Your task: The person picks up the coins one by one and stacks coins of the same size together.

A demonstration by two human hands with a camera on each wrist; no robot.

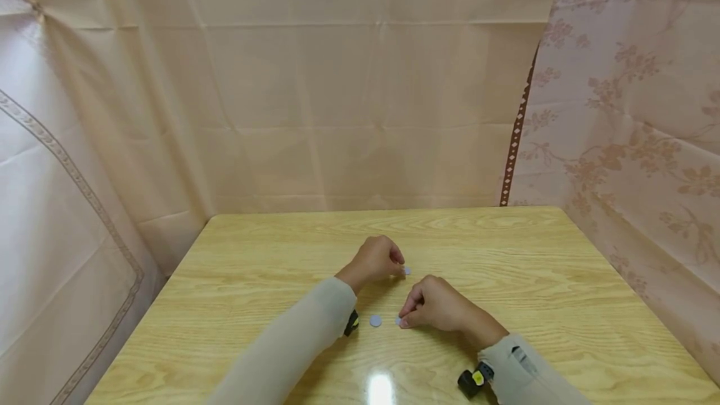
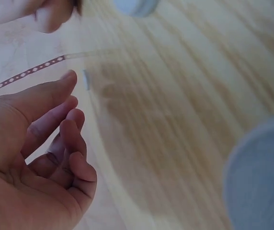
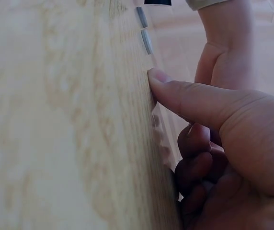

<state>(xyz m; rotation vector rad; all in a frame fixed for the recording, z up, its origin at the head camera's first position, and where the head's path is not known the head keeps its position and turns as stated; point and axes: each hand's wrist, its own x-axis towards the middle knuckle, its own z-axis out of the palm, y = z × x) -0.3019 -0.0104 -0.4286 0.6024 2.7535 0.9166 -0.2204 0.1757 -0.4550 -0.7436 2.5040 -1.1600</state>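
My left hand point(image 1: 375, 259) reaches over the middle of the table, fingers loosely curled and holding nothing. A small pale grey-blue disc point(image 1: 407, 271) lies just past its fingertips; in the left wrist view this disc point(image 2: 85, 80) shows edge-on, a narrow gap from the thumb tip. Nearer the front, my right hand point(image 1: 441, 305) is low over the wood, its thumb tip point(image 3: 157, 75) down at the surface. Beside those fingertips is a second disc point(image 1: 398, 320). A third disc point(image 1: 375, 320) lies flat to its left, near the left wrist. The right hand's remaining fingers curl loosely.
The wood-grain table point(image 1: 253, 280) spreads around both hands. Black wrist cameras point(image 1: 471, 383) are strapped at the wrists, close above the tabletop. A beige curtain point(image 1: 349, 111) hangs behind the table, with a flowered cloth point(image 1: 635, 142) at the right.
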